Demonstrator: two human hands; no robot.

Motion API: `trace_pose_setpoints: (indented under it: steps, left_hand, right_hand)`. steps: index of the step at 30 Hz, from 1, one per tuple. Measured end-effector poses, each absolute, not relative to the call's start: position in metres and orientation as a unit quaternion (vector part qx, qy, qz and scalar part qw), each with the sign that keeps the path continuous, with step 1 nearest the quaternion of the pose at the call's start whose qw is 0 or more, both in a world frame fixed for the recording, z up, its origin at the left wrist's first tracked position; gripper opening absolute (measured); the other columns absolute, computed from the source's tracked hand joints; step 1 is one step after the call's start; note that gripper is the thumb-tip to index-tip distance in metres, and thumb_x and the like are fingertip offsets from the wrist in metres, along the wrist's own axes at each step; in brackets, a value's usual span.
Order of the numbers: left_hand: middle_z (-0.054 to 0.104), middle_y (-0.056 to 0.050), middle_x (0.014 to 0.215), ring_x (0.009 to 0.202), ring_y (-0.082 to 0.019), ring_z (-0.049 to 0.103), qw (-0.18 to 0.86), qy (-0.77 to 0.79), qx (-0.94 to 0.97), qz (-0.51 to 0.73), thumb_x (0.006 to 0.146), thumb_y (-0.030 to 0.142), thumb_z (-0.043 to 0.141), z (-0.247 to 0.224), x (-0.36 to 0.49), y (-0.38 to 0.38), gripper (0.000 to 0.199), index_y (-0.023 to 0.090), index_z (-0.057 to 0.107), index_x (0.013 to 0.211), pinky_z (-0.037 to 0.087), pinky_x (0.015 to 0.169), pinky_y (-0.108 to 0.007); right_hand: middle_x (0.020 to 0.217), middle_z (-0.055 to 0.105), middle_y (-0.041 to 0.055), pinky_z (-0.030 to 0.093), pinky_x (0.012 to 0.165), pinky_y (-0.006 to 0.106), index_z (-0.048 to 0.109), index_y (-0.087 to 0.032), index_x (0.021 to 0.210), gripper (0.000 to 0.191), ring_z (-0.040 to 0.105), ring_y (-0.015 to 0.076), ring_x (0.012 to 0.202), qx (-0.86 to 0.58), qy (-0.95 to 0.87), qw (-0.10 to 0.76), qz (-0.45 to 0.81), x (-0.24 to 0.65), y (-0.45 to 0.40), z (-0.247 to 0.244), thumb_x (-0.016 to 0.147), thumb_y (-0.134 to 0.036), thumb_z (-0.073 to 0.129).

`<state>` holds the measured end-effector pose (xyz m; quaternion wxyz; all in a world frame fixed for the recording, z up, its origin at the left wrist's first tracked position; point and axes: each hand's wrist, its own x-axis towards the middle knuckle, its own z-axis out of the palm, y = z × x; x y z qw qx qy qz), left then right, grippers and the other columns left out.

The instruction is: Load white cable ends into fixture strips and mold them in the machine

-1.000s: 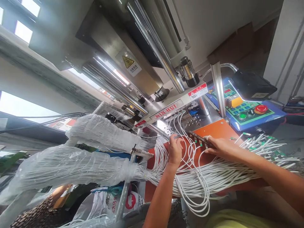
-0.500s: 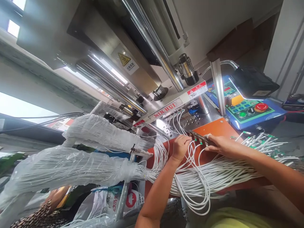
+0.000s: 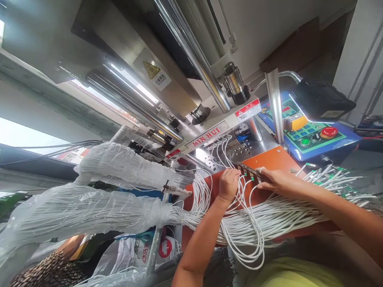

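Our left hand (image 3: 229, 185) clamps thin white insulated wires (image 3: 248, 227) and our right hand (image 3: 279, 181) pinches a dark narrow metal strip (image 3: 249, 170) over a flat orange plate (image 3: 278, 159), the hands just apart, while clear plastic bags (image 3: 157, 213) sheathe long white wire bundles (image 3: 113, 207).

White wire (image 3: 253, 229) ends hidden under left hand (image 3: 229, 184), seemingly.
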<state>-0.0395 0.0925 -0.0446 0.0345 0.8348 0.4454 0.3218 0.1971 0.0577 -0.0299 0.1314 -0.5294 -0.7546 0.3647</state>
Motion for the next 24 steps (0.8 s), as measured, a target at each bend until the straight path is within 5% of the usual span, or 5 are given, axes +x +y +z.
trace_pose_setpoints:
  steps: [7, 14, 20, 24]
  left_hand:
    - [0.071, -0.002, 0.074, 0.071, -0.015, 0.062, 0.070, 0.477, 0.808, 0.339, 0.081, 0.010, 0.065, -0.044, -0.032, 0.094, 0.013, 0.020, 0.071, 0.075, 0.050, 0.070, -0.030]
    - [0.069, 0.000, 0.077, 0.082, -0.018, 0.057, 0.121, 0.464, 0.828, 0.292, 0.069, 0.015, 0.079, -0.038, -0.007, 0.100, 0.012, 0.022, 0.069, 0.070, 0.047, 0.071, -0.030]
    - [0.067, 0.001, 0.074, 0.078, -0.017, 0.056, 0.197, 0.452, 0.826, 0.273, 0.065, 0.012, 0.079, -0.040, 0.004, 0.113, 0.015, 0.021, 0.068, 0.069, 0.045, 0.071, -0.028]
    - [0.067, 0.000, 0.074, 0.075, -0.017, 0.057, 0.219, 0.447, 0.797, 0.342, 0.071, 0.023, 0.077, -0.032, -0.019, 0.116, 0.010, 0.022, 0.069, 0.078, 0.044, 0.074, -0.029]
  right_hand:
    - [0.093, 0.069, 0.0097, 0.039, 0.064, 0.030, 0.045, -0.023, 0.103, 0.024, 0.066, 0.0263, 0.084, -0.525, -0.771, 0.124, 0.339, 0.192, 0.054, -0.025, 0.090, -0.043, 0.047]
    - [0.072, 0.069, 0.0134, 0.037, 0.057, 0.037, 0.053, -0.015, 0.103, 0.030, 0.068, 0.0366, 0.070, -0.574, -0.807, -0.001, 0.140, 0.189, 0.033, -0.016, 0.089, -0.041, 0.052]
    - [0.075, 0.070, 0.0158, 0.040, 0.057, 0.037, 0.059, -0.015, 0.096, 0.029, 0.068, 0.0368, 0.075, -0.578, -0.808, -0.072, 0.094, 0.191, 0.037, 0.006, 0.084, -0.041, 0.058]
    - [0.082, 0.070, 0.0124, 0.044, 0.062, 0.038, 0.059, -0.019, 0.100, 0.033, 0.067, 0.0323, 0.079, -0.560, -0.826, 0.009, 0.068, 0.177, 0.078, 0.025, 0.090, -0.047, 0.046]
